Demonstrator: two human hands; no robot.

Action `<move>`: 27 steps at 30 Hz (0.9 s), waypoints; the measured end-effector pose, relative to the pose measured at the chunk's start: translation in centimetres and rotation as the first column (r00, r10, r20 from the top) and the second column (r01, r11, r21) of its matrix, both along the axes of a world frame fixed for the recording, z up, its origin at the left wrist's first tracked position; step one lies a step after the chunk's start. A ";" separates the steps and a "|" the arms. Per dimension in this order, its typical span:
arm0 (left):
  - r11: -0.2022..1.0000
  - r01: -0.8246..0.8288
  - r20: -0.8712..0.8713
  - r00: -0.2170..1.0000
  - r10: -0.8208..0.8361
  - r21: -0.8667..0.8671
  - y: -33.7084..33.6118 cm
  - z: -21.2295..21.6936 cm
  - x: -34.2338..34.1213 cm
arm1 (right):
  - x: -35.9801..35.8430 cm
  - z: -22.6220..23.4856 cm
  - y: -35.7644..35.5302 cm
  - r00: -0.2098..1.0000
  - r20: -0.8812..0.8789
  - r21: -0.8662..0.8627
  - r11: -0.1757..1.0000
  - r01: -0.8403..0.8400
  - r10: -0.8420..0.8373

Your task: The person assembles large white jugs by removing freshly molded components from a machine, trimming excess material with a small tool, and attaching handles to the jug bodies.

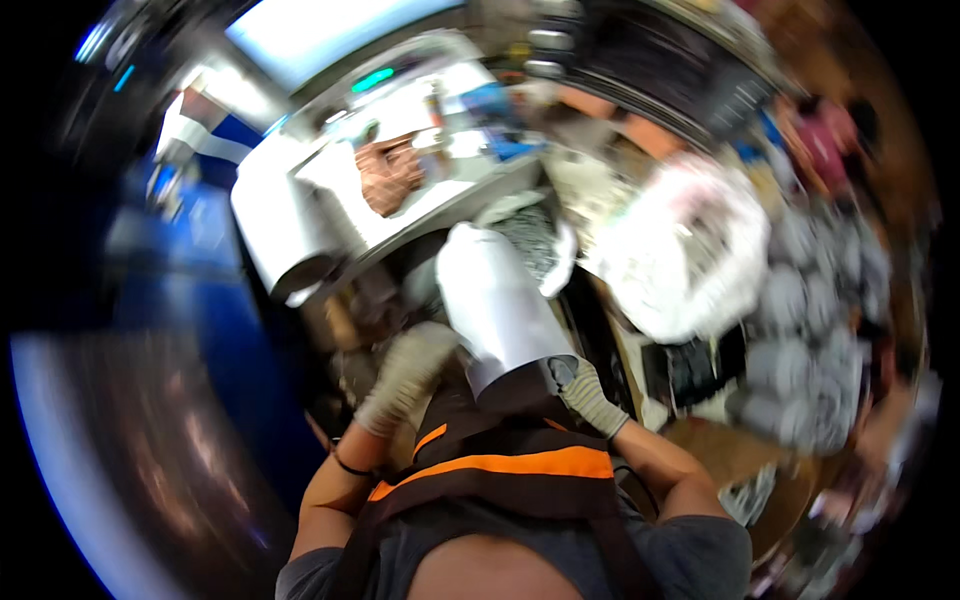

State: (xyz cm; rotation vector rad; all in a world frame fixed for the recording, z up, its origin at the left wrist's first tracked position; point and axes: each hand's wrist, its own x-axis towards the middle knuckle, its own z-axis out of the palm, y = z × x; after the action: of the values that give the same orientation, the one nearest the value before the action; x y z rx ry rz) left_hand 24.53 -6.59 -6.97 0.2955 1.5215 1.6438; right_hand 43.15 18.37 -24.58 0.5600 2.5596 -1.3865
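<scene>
White plastic bag (690, 250) right; steel machine (330, 200) upper left; grey bundles (820, 340) far right.

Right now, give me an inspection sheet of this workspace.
Surface: metal bench, blurred.
Job's things: shiny metal cylinder, tilted, its dark open end toward the person.
Clutter: second metal cylinder lying at left; white bundle at right.
Grippers: left hand, gloved, against the cylinder's side; right hand, gloved, fingers on its open end.
Cables: nothing seen.
Surroundings: grey sacks at right; blue floor.
</scene>
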 end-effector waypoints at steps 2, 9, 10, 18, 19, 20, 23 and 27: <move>0.943 -0.301 -0.002 0.953 0.303 -0.143 4.4 2.5 -5.3 | 2.3 1.3 1.2 0.994 -0.077 -0.120 0.991 0.068 -0.077; 0.991 0.095 -0.009 0.996 -0.094 0.099 22.0 -0.7 -13.7 | 8.5 10.1 5.4 0.971 -0.108 0.316 0.918 0.238 -0.214; 0.971 0.189 -0.098 0.980 -0.176 0.149 24.4 0.2 -12.8 | 10.5 12.1 6.1 0.863 -0.332 0.036 0.909 0.415 -0.380; 0.869 0.493 -0.916 0.367 -0.163 0.043 36.1 9.0 1.8 | 38.7 15.9 19.9 0.363 -0.072 0.788 0.170 0.591 -0.929; 0.872 0.487 -0.971 0.181 -0.156 -0.050 37.3 8.5 3.4 | 39.3 15.4 22.7 0.345 0.039 0.791 0.240 0.563 -0.938; 0.859 0.497 -0.974 0.106 -0.202 -0.124 38.2 8.1 5.0 | 40.7 13.4 25.8 0.397 0.046 0.835 0.253 0.489 -0.917; 0.823 0.497 -0.945 0.020 -0.327 -0.274 40.2 7.2 9.0 | 42.7 9.1 33.5 0.294 0.310 0.776 0.419 0.471 -0.904; 0.840 0.466 -0.938 0.059 -0.342 -0.277 40.7 7.3 10.5 | 42.3 8.6 35.7 0.510 0.536 0.690 0.697 0.195 -0.673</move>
State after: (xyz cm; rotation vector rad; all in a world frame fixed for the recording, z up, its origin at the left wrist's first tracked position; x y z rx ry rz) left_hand 35.00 34.08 0.38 2.0296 1.8990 0.9273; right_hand 85.49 54.03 -16.01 1.6343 2.0418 -0.2203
